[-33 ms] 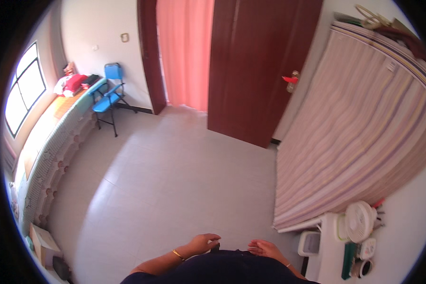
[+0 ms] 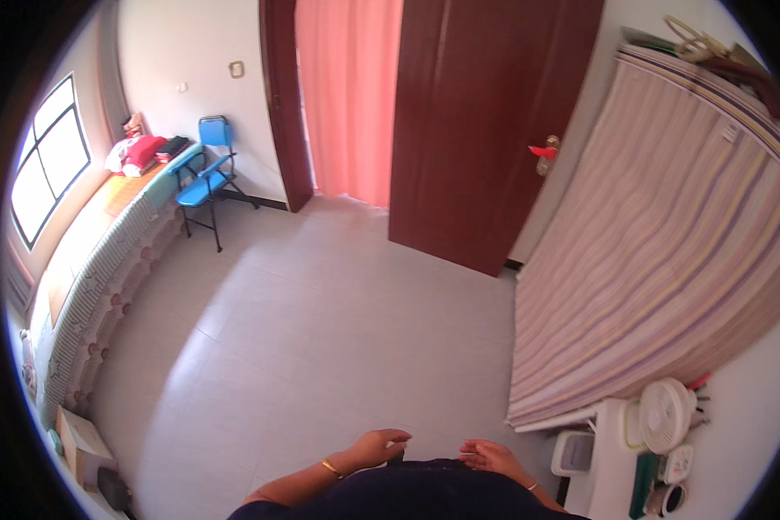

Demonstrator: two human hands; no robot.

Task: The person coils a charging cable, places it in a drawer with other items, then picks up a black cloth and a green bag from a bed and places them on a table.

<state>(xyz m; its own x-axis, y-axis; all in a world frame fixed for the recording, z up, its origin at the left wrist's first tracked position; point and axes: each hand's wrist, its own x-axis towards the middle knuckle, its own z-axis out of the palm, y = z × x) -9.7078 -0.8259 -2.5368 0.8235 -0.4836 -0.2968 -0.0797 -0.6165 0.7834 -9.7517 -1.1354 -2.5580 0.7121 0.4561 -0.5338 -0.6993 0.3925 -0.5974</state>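
My left hand, with a gold bracelet at the wrist, is held in front of my dark shirt. Its fingers reach loosely toward the right, and I see nothing in them. A small dark shape shows just below the fingertips, too hidden to name. My right hand hovers at the other side of the shirt front, palm turned inward, fingers loosely bent and apart. Nothing is in it either. A gap lies between the two hands, with grey floor tiles beyond them.
A brown door stands ajar by a pink curtain. At left are a bed and a blue folding chair. To the right, a striped cloth cover hangs beside a white table with a fan.
The whole view has shifted slightly, so the room sits a little further right in the picture. Both hands keep nearly the same pose.
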